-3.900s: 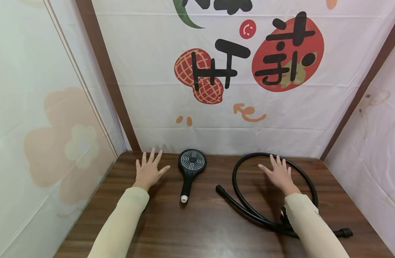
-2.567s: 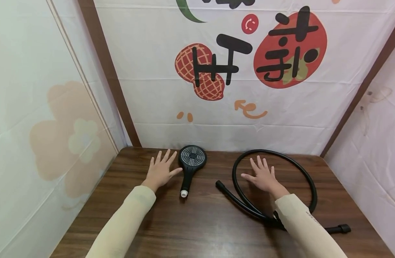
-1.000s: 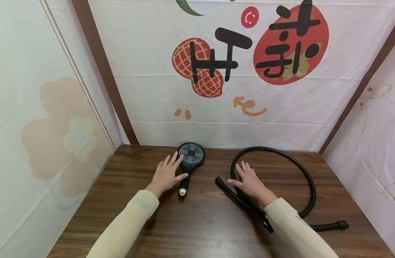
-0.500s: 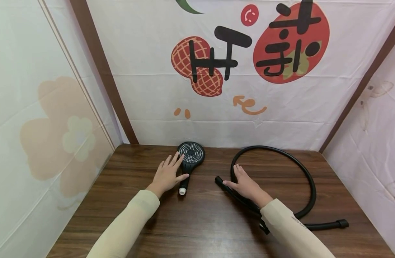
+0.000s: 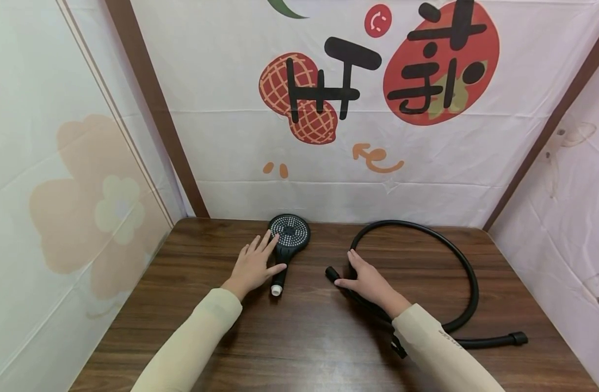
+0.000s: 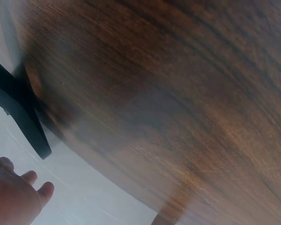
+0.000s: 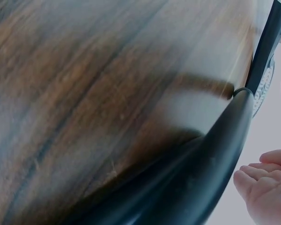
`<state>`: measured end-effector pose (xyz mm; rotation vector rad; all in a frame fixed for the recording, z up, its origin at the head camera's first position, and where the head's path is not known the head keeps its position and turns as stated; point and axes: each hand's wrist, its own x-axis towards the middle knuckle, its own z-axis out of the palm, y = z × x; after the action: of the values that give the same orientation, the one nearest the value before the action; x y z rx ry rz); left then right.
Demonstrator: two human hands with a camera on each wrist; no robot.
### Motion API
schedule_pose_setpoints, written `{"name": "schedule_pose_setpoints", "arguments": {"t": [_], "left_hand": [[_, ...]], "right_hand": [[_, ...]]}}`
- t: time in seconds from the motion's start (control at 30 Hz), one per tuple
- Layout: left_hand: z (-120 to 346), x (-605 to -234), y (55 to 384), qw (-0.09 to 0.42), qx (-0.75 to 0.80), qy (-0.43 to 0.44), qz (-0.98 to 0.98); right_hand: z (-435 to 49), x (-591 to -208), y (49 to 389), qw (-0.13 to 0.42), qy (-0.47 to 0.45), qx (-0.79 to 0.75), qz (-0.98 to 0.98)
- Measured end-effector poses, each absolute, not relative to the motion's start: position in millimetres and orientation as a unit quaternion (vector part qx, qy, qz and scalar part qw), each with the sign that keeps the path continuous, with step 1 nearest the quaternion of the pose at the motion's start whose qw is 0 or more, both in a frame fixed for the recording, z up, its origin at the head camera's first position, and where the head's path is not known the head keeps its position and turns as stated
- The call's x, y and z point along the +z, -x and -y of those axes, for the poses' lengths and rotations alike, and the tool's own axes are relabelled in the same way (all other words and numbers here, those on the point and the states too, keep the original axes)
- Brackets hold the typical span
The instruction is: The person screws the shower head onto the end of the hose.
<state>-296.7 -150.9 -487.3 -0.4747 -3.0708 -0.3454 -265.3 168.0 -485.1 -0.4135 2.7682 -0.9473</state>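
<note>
A black shower head (image 5: 289,231) lies face up at the table's back, its white-tipped handle pointing toward me. My left hand (image 5: 252,269) hovers beside and partly over it, fingers spread, thumb near the handle. In the left wrist view a gap separates that hand (image 6: 11,197) from the shower head (image 6: 18,108). To the right, a black shower hose (image 5: 468,272) lies in a loop. My right hand (image 5: 370,280) is over the loop's left side, fingers together and thumb near one hose end (image 5: 331,274). The right wrist view shows that hand (image 7: 267,187) apart from the hose (image 7: 210,154).
The brown wooden table (image 5: 299,348) meets a white printed curtain (image 5: 221,136) at the back. White sheets hang on both sides. The hose's other end (image 5: 517,338) lies toward the right edge. A small black object (image 5: 398,346) shows under the right sleeve.
My left hand has moved right to the shower head and then stayed nearly still. My right hand has moved left and nearer me toward the hose end, its fingers drawing together.
</note>
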Motion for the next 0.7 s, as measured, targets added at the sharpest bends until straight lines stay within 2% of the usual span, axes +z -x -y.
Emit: {"name": "schedule_pose_setpoints", "arguments": {"t": [0.23, 0.7], "left_hand": [[149.6, -487.8, 299.3, 0.012, -0.118, 0.156, 0.981], [144.2, -489.3, 299.6, -0.036, -0.189, 0.121, 0.974]], "right_hand": [[-164.9, -487.5, 265.4, 0.085, 0.145, -0.317, -0.933], [-157.7, -493.3, 265.0, 0.100, 0.134, -0.328, -0.930]]}}
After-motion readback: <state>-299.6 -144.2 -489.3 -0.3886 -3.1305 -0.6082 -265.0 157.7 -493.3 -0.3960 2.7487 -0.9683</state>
